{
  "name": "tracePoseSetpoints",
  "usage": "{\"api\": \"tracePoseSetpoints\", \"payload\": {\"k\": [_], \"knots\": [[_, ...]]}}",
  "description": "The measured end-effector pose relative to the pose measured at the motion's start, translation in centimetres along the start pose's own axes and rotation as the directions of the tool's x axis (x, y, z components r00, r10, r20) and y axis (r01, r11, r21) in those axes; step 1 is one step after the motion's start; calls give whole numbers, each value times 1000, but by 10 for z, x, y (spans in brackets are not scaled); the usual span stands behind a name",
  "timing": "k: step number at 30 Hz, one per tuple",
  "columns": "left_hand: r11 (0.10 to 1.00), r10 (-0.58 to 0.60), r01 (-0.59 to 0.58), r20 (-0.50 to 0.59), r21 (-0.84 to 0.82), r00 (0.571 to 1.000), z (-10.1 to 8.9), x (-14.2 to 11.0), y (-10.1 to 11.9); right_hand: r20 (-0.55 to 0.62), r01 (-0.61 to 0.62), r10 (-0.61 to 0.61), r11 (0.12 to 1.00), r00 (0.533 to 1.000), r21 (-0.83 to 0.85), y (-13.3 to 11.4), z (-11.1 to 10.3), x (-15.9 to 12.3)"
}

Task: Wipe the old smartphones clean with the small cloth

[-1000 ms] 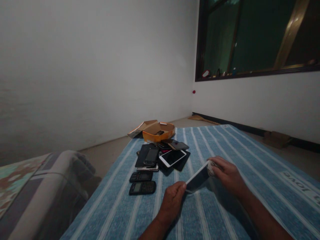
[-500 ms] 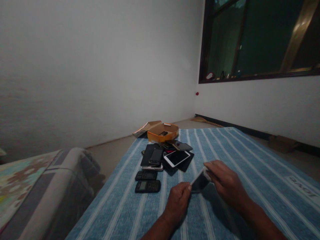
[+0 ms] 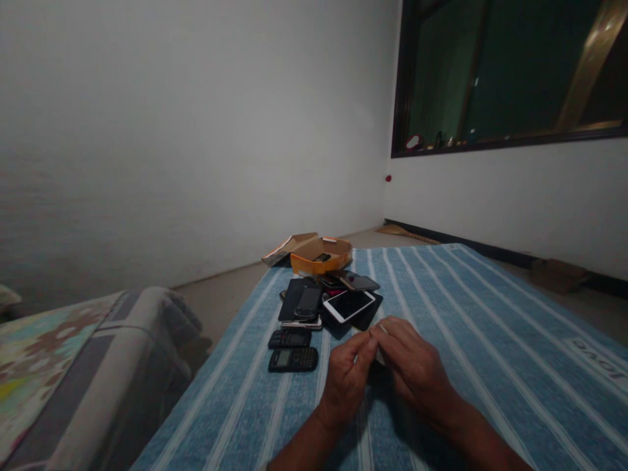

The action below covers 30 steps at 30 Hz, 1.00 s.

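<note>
Since the earlier frame, the right hand [image 3: 415,366] has swung in close to the left hand [image 3: 343,379], leaving the held phone [image 3: 379,358] mostly hidden between them. Taking that phone as the clock's centre, two black keypad phones [image 3: 293,360] lie at nine o'clock on the striped cloth [image 3: 235,392]. Toward ten, a dark phone [image 3: 308,302] tops a pile; beyond it, near eleven, stands an open orange box [image 3: 314,265]. A white phone [image 3: 349,306] rests at eleven. Both hands appear to grip the held phone, though their fingers cover most of it.
</note>
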<state>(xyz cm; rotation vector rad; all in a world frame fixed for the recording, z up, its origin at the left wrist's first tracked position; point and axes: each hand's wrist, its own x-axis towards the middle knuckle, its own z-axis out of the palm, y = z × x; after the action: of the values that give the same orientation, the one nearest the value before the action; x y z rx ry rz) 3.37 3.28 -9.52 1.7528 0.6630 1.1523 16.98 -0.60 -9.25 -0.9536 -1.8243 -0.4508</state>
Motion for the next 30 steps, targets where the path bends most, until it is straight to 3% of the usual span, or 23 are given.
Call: {"api": "tracePoseSetpoints", "payload": {"k": [7, 15, 20, 25, 28, 30], "knots": [[998, -27, 27, -4, -50, 1000, 3, 2, 0, -83, -32, 36, 999, 996, 43, 3, -3, 3], [997, -49, 48, -6, -52, 999, 4, 2, 3, -31, -169, 176, 971, 984, 171, 5, -12, 6], [999, -44, 44, -9, -7, 999, 6, 2, 1, -21, -316, 336, 903, 941, 290, 4, -12, 5], [999, -37, 37, -32, 14, 999, 6, 3, 1, -26, -441, 493, 800, 870, 407, 2, -10, 6], [1000, -27, 27, -31, 7, 999, 6, 4, 3, -32, -464, 534, 761, 845, 452, 1, -9, 8], [1000, -18, 19, -31, 15, 999, 4, 5, 5, -43, -445, 509, 787, 860, 427, 0, -9, 9]]}}
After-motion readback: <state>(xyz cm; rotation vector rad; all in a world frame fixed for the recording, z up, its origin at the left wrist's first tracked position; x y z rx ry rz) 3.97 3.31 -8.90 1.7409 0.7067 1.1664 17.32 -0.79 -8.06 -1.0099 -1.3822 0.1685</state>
